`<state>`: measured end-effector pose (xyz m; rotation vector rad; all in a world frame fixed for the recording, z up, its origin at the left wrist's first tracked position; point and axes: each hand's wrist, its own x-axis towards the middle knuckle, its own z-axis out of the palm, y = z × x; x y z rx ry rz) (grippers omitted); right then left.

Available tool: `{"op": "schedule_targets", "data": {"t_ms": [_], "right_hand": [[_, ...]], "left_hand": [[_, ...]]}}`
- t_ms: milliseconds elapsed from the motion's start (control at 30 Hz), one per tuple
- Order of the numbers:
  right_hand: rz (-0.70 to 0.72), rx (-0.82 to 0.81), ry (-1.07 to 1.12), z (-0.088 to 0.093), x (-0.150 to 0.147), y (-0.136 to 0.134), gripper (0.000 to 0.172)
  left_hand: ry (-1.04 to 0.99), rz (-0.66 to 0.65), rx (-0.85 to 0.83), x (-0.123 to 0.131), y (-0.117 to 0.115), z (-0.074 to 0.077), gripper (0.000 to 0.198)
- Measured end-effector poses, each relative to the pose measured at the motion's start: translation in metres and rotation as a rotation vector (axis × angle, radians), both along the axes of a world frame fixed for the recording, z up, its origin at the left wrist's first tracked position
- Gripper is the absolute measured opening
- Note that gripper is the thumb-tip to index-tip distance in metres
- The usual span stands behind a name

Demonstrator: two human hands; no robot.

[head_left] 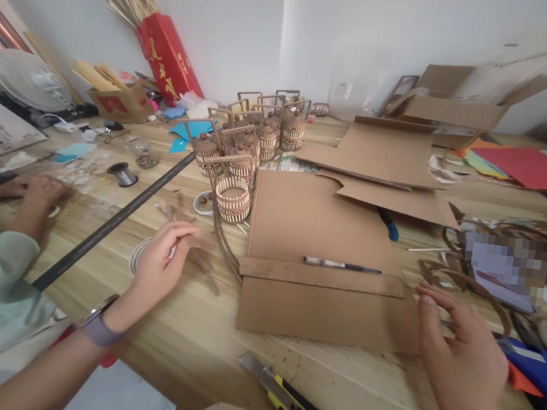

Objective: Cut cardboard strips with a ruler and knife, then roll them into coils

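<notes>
My left hand (162,261), with a watch on its wrist, hovers over the table left of the cardboard. Its fingers are loosely bent and somewhat blurred, with nothing visible in them. A roll of tape (136,255) shows partly behind it. My right hand (468,352) is open at the right edge of a flat cardboard sheet (322,218), thumb and fingers reaching toward it. Across the sheet lies a narrow cardboard strip (319,277), with a pen (341,265) just above it. A yellow and black utility knife (300,407) rests nearest me, blade out.
Several small slatted baskets with handles (234,200) stand behind the left hand. Cut cardboard pieces (386,149) lie at the back. Brown curved strips (474,285) and a blue tool (535,364) are at right. A co-worker's hands (43,191) rest at left, beyond a black bar (115,218).
</notes>
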<state>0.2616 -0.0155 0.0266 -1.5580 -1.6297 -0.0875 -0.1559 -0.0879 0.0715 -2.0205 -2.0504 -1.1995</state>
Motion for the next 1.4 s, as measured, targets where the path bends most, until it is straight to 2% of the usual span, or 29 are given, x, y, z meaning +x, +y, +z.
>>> {"op": "schedule_targets", "data": {"t_ms": [133,267,367,467,567,667,733,833,900,933,1033,1100,1133,1200,1267,1333,1400], "right_hand": [[0.007,-0.009,0.007,0.001,-0.002,-0.002,0.028],[-0.011,0.038,-0.013,-0.001,-0.001,-0.002,0.029],[0.026,0.124,-0.058,-0.003,-0.002,-0.003,0.028],[0.126,0.124,-0.036,0.001,-0.01,-0.009,0.025],[0.304,-0.026,0.11,0.009,-0.027,-0.023,0.027],[0.561,-0.342,0.427,0.016,-0.047,-0.038,0.037],[0.684,-0.533,0.674,0.018,-0.058,-0.043,0.046],[0.65,-0.691,0.968,0.015,-0.067,-0.044,0.046],[0.626,-0.736,1.089,0.012,-0.068,-0.041,0.046],[0.634,-0.752,1.121,0.011,-0.068,-0.039,0.046],[0.647,-0.727,1.135,0.006,-0.066,-0.034,0.046],[0.6,-0.681,1.115,0.002,-0.064,-0.032,0.046],[0.568,-0.674,1.104,0.0,-0.064,-0.031,0.047],[0.518,-0.688,1.077,-0.005,-0.064,-0.03,0.05],[0.496,-0.687,1.041,-0.008,-0.064,-0.03,0.052],[0.481,-0.656,1.001,-0.009,-0.064,-0.03,0.052],[0.447,-0.623,0.959,-0.009,-0.066,-0.03,0.052]], "left_hand": [[0.122,-0.073,0.098,0.01,-0.005,0.009,0.023],[0.277,-0.087,0.244,0.021,-0.009,0.005,0.032],[0.385,-0.236,0.35,0.034,-0.014,0.002,0.038],[0.407,-0.439,0.36,0.056,-0.019,0.003,0.032],[0.356,-0.705,0.292,0.088,-0.018,0.004,0.026],[0.219,-0.945,0.151,0.123,-0.011,0.001,0.027],[0.09,-1.064,0.042,0.141,-0.005,-0.005,0.026],[-0.083,-1.179,-0.1,0.156,0.001,-0.016,0.03],[-0.171,-1.176,-0.164,0.158,0.003,-0.023,0.034],[-0.214,-1.131,-0.192,0.158,0.003,-0.025,0.034],[-0.418,-0.839,-0.368,0.157,0.003,-0.027,0.03],[-0.57,-0.673,-0.592,0.159,0.003,-0.027,0.038],[-0.64,-0.639,-0.722,0.16,0.004,-0.027,0.045],[-0.753,-0.654,-0.948,0.163,0.005,-0.028,0.051],[-0.837,-0.692,-1.07,0.165,0.007,-0.031,0.048],[-0.868,-0.699,-1.111,0.167,0.009,-0.033,0.045],[-0.813,-0.669,-1.095,0.168,0.01,-0.033,0.045]]}}
